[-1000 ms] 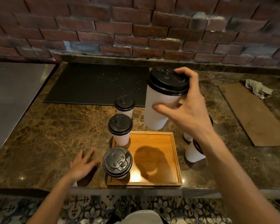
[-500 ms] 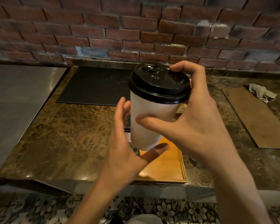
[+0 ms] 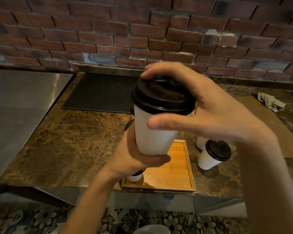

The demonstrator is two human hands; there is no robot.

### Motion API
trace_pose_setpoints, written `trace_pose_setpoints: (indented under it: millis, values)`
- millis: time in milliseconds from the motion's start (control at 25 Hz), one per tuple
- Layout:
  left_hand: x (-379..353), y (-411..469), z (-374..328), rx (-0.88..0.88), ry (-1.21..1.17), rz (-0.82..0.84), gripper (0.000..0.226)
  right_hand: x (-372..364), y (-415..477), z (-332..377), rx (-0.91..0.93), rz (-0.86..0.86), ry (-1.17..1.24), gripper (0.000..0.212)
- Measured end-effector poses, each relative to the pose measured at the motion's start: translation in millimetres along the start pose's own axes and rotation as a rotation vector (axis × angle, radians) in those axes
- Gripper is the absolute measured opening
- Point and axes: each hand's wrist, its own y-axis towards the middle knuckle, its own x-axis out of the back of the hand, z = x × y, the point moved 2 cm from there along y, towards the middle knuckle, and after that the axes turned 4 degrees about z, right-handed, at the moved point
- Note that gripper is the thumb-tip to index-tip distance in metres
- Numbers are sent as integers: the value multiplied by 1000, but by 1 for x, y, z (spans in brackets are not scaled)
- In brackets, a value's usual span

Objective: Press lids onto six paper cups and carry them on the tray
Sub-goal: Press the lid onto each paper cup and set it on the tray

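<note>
A person holds a tall white paper cup (image 3: pixel 152 139) in the air above a brown marbled stone worktop (image 3: pixel 74 141), close to the camera. The left hand (image 3: pixel 132 157) grips the bottom of the cup, fingers wrapped round its base. The right hand (image 3: pixel 215 115) is curled over the round black plastic lid (image 3: pixel 161 97) that sits on the cup: the forefinger hooks over the lid's far rim and the thumb lies across the front of the cup wall just below the lid.

Below the cup, a rectangular wooden tray (image 3: pixel 174 168) lies at the near edge of the worktop. A small white cup (image 3: pixel 135 177) stands in the tray's near left corner, mostly hidden by the left wrist. Black lid edges of other cups show behind the held cup, too hidden to tell more.

On the worktop just right of the tray stands a white paper cup with a black lid (image 3: pixel 210 157). The white wall of another cup (image 3: pixel 200 142) shows just behind it.

A flat black mat (image 3: pixel 100 93) lies along the far edge. A flat brown board (image 3: pixel 277 124) lies towards the right edge, with a crumpled grey cloth (image 3: pixel 271 101) at its far end. A steel surface (image 3: pixel 20 107) adjoins the worktop on the left. A red brick wall (image 3: pixel 108 31) rises behind.
</note>
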Motion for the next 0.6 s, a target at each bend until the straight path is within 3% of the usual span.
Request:
trace_pose_setpoints:
  millis: [160, 280, 360, 480, 600]
  values:
    - [12, 1, -4, 52, -76, 299, 64, 14, 13, 4, 113, 224, 125, 62]
    - [14, 3, 0, 93, -100, 366, 66, 8, 18, 10, 118, 145, 56, 49]
    - [12, 6, 1, 67, -78, 211, 63, 1, 20, 13, 46, -28, -90, 45]
    - [6, 12, 4, 38, 140, -169, 68, -16, 29, 8, -226, -259, -347, 50]
    - [-3, 19, 7, 72, 227, -355, 80, -31, 39, -1, -342, -305, -477, 56]
